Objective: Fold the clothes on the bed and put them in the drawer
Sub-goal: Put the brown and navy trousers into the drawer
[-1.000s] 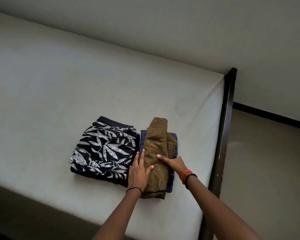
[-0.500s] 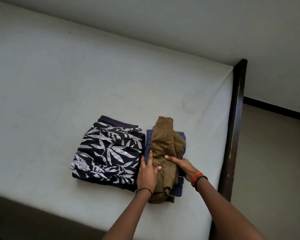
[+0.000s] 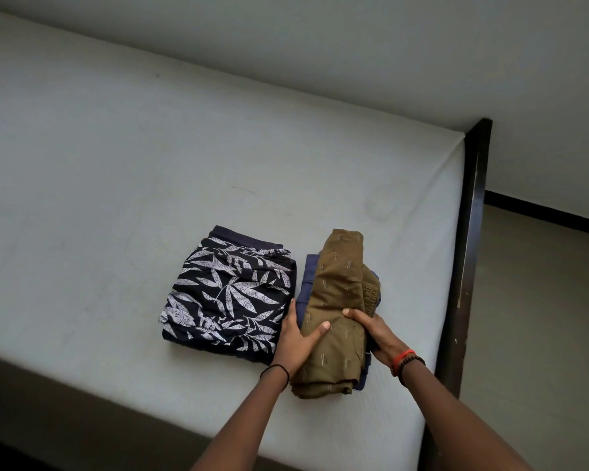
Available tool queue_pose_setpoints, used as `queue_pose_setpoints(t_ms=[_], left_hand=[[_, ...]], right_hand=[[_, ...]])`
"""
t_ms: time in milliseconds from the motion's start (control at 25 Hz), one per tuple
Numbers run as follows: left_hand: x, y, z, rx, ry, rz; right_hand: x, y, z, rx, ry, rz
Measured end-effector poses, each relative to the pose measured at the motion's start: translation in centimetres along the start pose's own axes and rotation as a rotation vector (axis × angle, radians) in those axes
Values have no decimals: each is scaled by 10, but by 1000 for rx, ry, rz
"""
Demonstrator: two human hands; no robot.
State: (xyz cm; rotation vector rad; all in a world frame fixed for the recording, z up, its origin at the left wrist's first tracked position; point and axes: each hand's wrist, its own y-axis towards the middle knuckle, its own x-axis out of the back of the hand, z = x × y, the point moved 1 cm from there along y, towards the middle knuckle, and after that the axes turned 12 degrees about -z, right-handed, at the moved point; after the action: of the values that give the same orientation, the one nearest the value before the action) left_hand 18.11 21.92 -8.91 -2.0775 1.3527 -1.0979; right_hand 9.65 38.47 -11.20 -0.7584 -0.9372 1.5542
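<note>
A folded olive-brown garment [image 3: 337, 300] lies on top of a folded navy garment [image 3: 307, 283] near the bed's front right corner. My left hand [image 3: 298, 338] clasps the pile from its left side, thumb over the brown cloth, fingers tucked beside the navy layer. My right hand [image 3: 374, 333] clasps it from the right, thumb on top. Both hands squeeze the near half of the pile. To the left, a folded black garment with a white leaf print [image 3: 228, 294] rests on the mattress, touching my left hand's edge.
The grey mattress [image 3: 150, 164] stretches far to the left and back. A dark wooden bed frame [image 3: 470, 232] runs along the right edge, with bare floor [image 3: 538, 317] beyond it. A pale wall [image 3: 354, 45] stands behind. No drawer is in view.
Both hands have slid from lying flat on the brown garment to gripping the pile's sides, and its near end has bunched and risen slightly. The camera has shifted a little.
</note>
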Motion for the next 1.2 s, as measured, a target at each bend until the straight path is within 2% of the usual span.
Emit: queue_pose_setpoints(t_ms=[120,280,560,680,800,1200], left_hand=[[3,-9,-5,132,-130,44],[4,-26,-24,153,-129,95],[-21,-88,-66,18,-126,333],[-41,-126,-98,-8,-20,404],[-63,-156,-122,1,144,402],[-156,-245,-165,-167,181,466]], right_hand=[[6,-16,3,-2,-20,34],[27,-46,8,0,0,93],[99,-120,30,59,78,133],[139,-145,32,79,120,93],[178,-169,27,85,175,56],[292,-242,-7,123,324,-29]])
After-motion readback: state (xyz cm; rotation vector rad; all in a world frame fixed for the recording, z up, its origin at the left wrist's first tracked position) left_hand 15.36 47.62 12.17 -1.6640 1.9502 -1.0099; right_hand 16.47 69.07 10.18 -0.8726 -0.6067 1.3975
